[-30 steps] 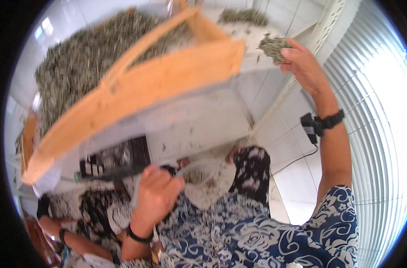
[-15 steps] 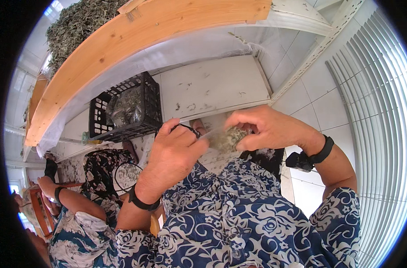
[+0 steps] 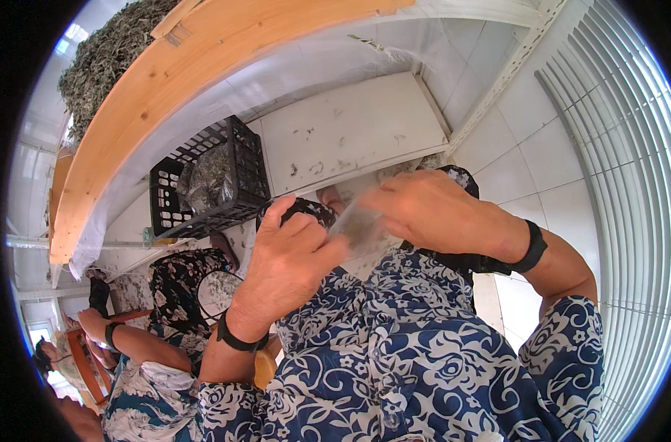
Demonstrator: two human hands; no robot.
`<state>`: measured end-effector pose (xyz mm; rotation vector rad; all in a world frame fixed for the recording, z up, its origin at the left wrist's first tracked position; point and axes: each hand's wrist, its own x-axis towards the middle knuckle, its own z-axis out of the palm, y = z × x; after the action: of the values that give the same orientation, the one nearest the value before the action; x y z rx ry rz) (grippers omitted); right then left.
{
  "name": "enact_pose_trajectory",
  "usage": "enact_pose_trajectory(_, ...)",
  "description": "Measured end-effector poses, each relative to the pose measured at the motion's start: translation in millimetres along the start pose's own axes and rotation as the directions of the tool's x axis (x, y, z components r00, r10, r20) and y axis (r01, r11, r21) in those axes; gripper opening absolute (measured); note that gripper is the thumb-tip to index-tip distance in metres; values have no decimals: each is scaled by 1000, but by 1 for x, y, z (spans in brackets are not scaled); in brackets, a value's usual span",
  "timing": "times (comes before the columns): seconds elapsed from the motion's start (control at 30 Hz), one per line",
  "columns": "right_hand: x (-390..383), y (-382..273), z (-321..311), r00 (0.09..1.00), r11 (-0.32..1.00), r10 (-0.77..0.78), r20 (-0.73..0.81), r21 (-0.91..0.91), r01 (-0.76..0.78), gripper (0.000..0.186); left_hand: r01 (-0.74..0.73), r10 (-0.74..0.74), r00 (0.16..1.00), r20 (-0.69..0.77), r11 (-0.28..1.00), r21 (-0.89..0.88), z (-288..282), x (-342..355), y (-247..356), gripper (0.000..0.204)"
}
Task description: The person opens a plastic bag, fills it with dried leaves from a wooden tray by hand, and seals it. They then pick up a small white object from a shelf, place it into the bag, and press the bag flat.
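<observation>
In front of my body, my left hand (image 3: 287, 250) pinches the near edge of a small clear plastic bag (image 3: 355, 219) between thumb and fingers. Its other fingers are curled. My right hand (image 3: 446, 217) is turned back-up at the bag's opposite side, fingers bent down over it. Those fingertips are smeared by motion, so their grip does not show. A dull greenish tint shows through the blurred plastic, but I cannot make out how much dried herb is inside.
A black plastic crate (image 3: 239, 169) holds a clear bag of dried herb (image 3: 206, 177). Above it runs a wooden-edged rack (image 3: 225, 62) with a heap of dried herb (image 3: 114, 62). A white board (image 3: 350, 132) carries scattered bits. Another person's arm (image 3: 155, 355) is at left; blinds (image 3: 622, 184) stand at right.
My right hand has rolled over so its back faces up, and the dried herb seen in its fingers is now hidden. My left hand keeps its pinch. The whole view has shifted slightly.
</observation>
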<state>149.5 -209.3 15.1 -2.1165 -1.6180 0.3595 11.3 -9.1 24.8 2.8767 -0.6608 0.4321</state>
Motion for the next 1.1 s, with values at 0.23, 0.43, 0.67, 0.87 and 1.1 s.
enact_pose_trajectory(0.23, -6, -14, -8, 980, 983, -185, 80, 8, 185, 28, -37, 36, 999, 27, 999, 28, 0, 3, 0, 14)
enact_pose_trajectory(0.43, 7, -17, 15, 944, 981, -188, 271, 6, 193, 20, -142, 142, 990, -17, 990, 23, -10, 12, 9, 14)
enact_pose_trajectory(0.67, 8, -9, 32, 893, 954, -166, 418, -159, 252, 10, -119, 120, 993, -3, 992, 36, -6, 5, 1, 12)
enact_pose_trajectory(0.87, 8, -10, 36, 963, 966, -132, 234, -189, 178, 10, -120, 121, 992, -18, 991, 51, -9, 5, -4, 10)
enact_pose_trajectory(1.1, -1, -21, 2, 962, 967, -188, 198, -132, 216, 17, -101, 102, 994, -25, 994, 44, -15, 5, -10, 11)
